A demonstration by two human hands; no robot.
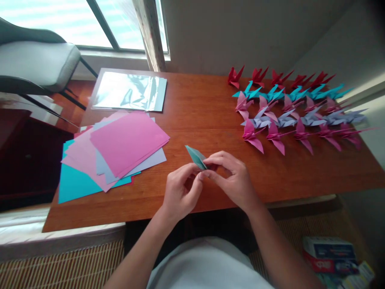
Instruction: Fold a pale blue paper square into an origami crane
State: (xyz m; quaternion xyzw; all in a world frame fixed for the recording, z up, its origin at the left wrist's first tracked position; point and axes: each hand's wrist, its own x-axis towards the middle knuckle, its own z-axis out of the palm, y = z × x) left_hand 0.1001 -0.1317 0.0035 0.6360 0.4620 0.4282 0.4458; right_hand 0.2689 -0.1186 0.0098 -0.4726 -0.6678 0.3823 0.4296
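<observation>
A small piece of folded teal paper (196, 157) is pinched between both my hands, just above the front part of the table. One pointed end sticks out toward the upper left; its lower end is hidden by my fingers. My left hand (182, 188) grips it from the left, thumb and index finger closed at its lower edge. From the right, my right hand (230, 174) pinches the same piece with thumb and fingertips. Both hands' tips nearly meet at the paper's bottom.
Loose pink paper sheets (129, 140) overlap lilac and turquoise ones (76, 184) at the left. Behind them lies a clear-wrapped paper pack (129, 90). Rows of folded cranes in red (235, 77), turquoise, pink, lilac and magenta (275, 138) stand on the wooden table (192, 104) at the right.
</observation>
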